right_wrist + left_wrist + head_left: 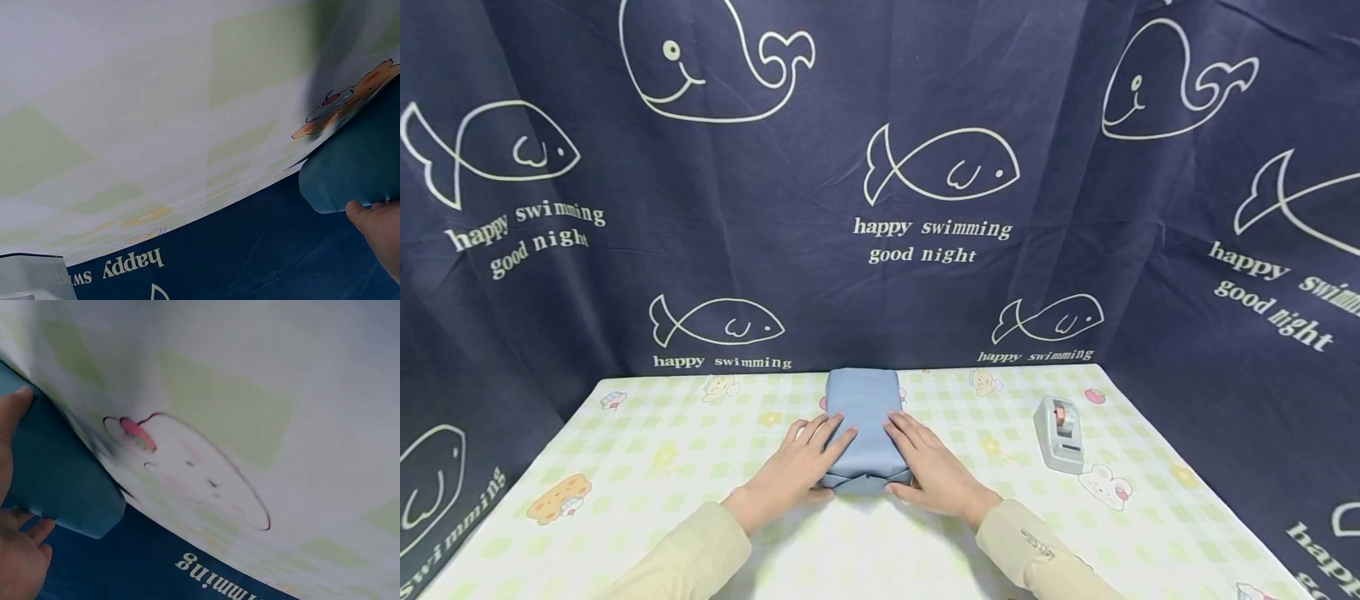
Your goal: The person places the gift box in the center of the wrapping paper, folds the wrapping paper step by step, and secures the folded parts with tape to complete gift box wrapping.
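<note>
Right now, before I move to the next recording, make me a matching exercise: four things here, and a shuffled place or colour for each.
1. tape dispenser
2. wrapped package
3. checked tablecloth
4. whale-print curtain

A. dark blue
B. between left hand and right hand
C. pale green and white
D. right of both hands

Pairs: 1-D, 2-B, 3-C, 4-A
</note>
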`<state>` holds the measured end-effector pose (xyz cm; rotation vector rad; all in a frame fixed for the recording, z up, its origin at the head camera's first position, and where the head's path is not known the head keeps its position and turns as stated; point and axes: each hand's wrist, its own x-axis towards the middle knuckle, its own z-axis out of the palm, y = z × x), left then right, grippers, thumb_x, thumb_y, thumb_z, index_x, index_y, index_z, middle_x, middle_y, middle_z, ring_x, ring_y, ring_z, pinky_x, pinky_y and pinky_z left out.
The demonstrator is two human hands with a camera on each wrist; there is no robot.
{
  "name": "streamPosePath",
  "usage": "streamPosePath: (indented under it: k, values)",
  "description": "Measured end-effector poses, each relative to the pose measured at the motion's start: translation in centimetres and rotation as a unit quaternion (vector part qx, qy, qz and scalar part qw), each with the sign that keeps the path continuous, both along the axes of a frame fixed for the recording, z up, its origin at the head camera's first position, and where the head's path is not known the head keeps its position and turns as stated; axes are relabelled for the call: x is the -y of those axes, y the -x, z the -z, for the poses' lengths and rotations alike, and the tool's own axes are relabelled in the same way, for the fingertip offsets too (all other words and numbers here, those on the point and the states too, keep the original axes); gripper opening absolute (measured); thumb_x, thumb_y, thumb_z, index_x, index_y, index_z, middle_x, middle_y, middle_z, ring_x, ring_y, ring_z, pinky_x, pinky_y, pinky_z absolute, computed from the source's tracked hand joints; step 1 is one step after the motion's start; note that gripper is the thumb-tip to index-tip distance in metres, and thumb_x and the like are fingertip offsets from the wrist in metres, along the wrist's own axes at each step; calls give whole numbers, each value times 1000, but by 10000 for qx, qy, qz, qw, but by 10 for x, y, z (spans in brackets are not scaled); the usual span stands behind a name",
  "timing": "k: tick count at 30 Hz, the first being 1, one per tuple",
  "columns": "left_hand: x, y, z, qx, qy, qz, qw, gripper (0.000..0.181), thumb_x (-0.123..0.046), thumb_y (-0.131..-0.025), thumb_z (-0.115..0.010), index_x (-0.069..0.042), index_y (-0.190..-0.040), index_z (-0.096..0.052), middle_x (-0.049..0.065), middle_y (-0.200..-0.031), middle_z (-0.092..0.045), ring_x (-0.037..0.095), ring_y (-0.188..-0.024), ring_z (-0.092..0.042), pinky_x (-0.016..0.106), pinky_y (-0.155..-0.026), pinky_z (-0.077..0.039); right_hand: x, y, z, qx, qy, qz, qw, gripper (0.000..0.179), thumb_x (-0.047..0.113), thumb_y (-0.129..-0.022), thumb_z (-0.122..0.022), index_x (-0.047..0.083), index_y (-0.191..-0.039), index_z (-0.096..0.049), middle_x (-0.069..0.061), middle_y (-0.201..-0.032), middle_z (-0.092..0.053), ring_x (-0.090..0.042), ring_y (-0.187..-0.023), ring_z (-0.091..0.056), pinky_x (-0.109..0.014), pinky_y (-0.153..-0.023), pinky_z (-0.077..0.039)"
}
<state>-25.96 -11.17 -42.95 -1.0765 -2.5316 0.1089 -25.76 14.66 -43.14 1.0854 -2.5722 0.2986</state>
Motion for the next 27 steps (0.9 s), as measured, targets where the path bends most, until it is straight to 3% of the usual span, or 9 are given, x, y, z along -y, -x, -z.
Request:
streamPosePath:
  k: [7,12,18,25,27]
  values:
    - [1,-1,1,138,-112,75,9998,92,-39,-69,-77,-14,-143,-29,16,-146,-31,33,-130,-35,47,-97,-32,0,0,2,61,55,-10,10000,80,43,-81,-64,0,-140,-31,-16,-147,-29,-31,-137,-27,-43,-110,-26]
    - [-2,-2,4,-45,-320,47,9995,93,-35,-64,-79,-12,-142,-32,17,-143,-35,35,-128,-37,49,-95,-33,0,0,1,79,66,-24,9999,80,44,-81,-64,0,-140,-31,-16,-147,-29,-31,-137,-27,-43,-110,-26]
    - [-4,-3,2,-169,-207,-18,9996,97,-36,-60,-81,-12,-141,-33,17,-142,-37,35,-127,-37,48,-96,-32,1,0,1,56,70,-32,10000,80,43,-81,-64,0,-140,-31,-16,-147,-29,-31,-137,-26,-44,-109,-26]
    - [-3,-2,-2,130,-227,-34,9997,105,-56,-60,-76,-13,-143,-29,17,-144,-32,35,-129,-35,49,-99,-31,0,1,1,113,140,-39,9998,80,42,-82,-64,0,-140,-30,-16,-147,-29,-32,-137,-26,-44,-109,-26]
    - [-5,-2,0,82,-332,-77,9994,104,-62,-60,-73,-13,-142,-31,17,-144,-34,35,-129,-36,49,-98,-31,-1,1,1,100,133,-34,9999,79,42,-82,-64,0,-140,-30,-16,-147,-29,-31,-137,-26,-43,-109,-26]
